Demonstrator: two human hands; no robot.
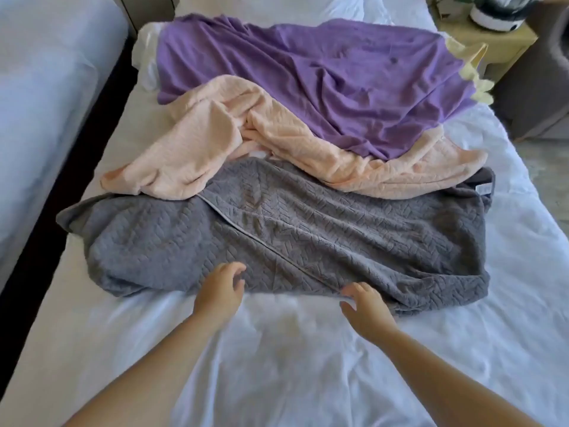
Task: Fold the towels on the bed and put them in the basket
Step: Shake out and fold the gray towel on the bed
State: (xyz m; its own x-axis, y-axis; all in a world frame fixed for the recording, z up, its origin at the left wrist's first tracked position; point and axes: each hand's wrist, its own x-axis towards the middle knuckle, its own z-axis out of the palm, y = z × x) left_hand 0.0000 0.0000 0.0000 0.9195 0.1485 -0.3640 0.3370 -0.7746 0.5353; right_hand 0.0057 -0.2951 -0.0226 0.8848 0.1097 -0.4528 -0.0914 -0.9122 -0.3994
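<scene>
Towels lie loose on the bed (277, 349), three of them: a grey towel (277, 241) nearest, a peach towel (200, 143) lying partly over its far edge, and a purple towel (308, 81) farthest. None is folded and I see no basket from here, so I judge the task is at its first step, taking up the grey towel. Both hands are at its near edge. The left hand (220, 291) has relaxed, slightly curved fingers just over the cloth and holds nothing. The right hand (366, 309) touches the edge where a pale hem (261, 238) runs down to it; whether it pinches the cloth, I cannot tell. The next move probably asks for a firm hold on this edge with both hands, then drawing the grey towel out from under the peach one and spreading it flat for folding.
</scene>
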